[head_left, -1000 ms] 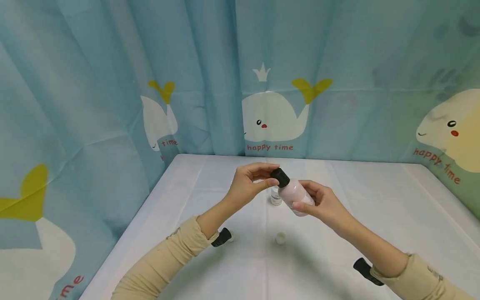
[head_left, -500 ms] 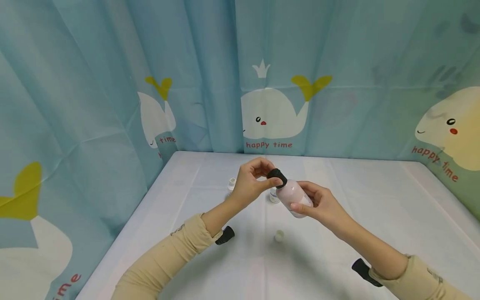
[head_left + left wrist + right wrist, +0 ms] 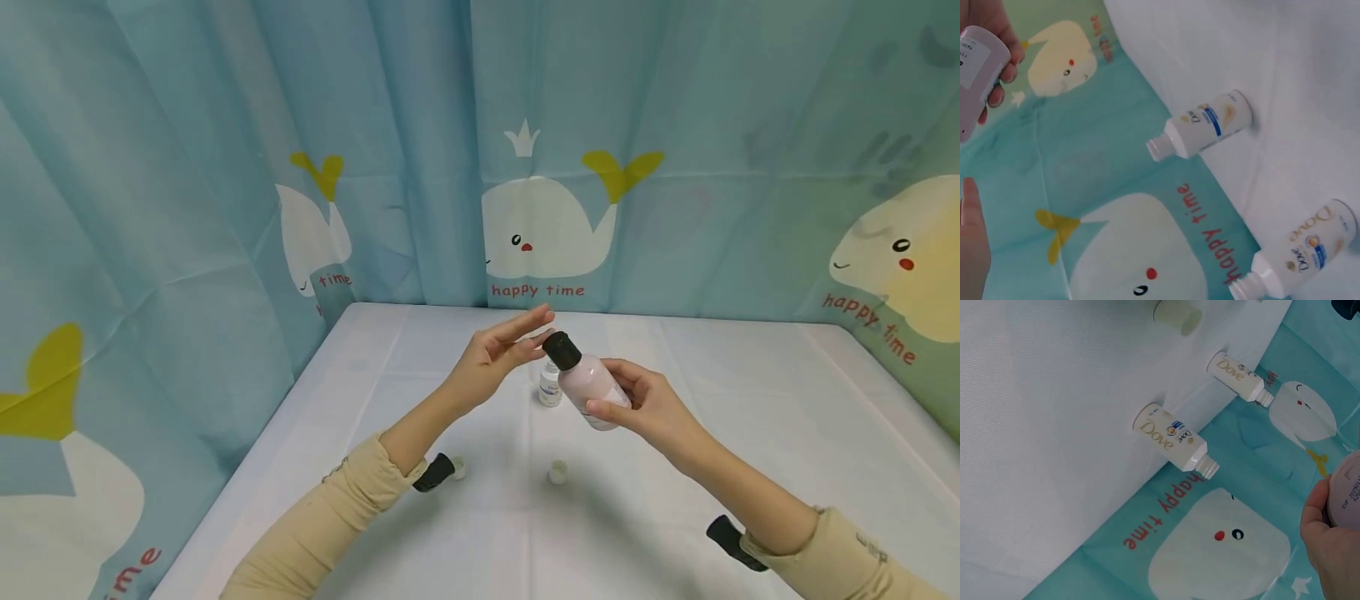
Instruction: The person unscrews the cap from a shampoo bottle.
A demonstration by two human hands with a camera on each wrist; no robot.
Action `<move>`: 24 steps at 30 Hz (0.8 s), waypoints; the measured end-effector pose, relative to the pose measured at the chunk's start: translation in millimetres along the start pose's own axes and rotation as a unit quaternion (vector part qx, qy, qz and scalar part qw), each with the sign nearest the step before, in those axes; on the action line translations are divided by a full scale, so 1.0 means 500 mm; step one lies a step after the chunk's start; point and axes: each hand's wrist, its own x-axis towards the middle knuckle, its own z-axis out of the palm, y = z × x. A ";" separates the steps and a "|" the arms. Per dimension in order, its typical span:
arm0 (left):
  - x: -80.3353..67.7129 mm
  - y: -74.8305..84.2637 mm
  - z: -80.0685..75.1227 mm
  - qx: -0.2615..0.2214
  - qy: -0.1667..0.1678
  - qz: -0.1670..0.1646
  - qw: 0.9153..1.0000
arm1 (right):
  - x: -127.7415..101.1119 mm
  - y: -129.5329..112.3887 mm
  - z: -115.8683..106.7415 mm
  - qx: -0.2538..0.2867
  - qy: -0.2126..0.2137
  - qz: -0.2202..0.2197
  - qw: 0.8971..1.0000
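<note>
My right hand [image 3: 651,412] grips a pale pink bottle [image 3: 589,385] around its body, tilted above the table. The black cap [image 3: 562,351] sits on its upper end, pointing up and to the left. Beside the cap, my left hand [image 3: 480,367] has its fingers extended; whether a fingertip touches the cap I cannot tell. In the left wrist view, the bottle's base faces the camera with part of a label showing. A white Dove bottle [image 3: 550,385] without a cap stands behind the pink one. The right wrist view shows a second uncapped Dove bottle [image 3: 1239,377], hidden in the head view.
Two small whitish caps [image 3: 557,472] lie on the white tabletop [image 3: 637,517], one near my left forearm. Black wrist-worn devices [image 3: 737,543] hang below both wrists. A blue curtain [image 3: 420,167] with whale prints borders the table at the back and sides.
My left hand has let go of the black cap and its fingers have straightened, moving slightly away to the left. The right hand still holds the pink bottle in nearly the same place.
</note>
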 end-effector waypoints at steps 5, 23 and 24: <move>-0.007 0.000 -0.003 0.009 -0.053 0.012 0.999 | 0.000 0.002 0.003 -0.001 -0.001 0.005 1.000; -0.009 0.010 0.033 0.106 0.079 -0.018 0.991 | -0.002 0.007 0.015 0.001 -0.020 -0.015 1.000; -0.009 0.009 0.035 0.106 0.084 -0.019 0.991 | -0.002 0.008 0.016 0.001 -0.020 -0.012 1.000</move>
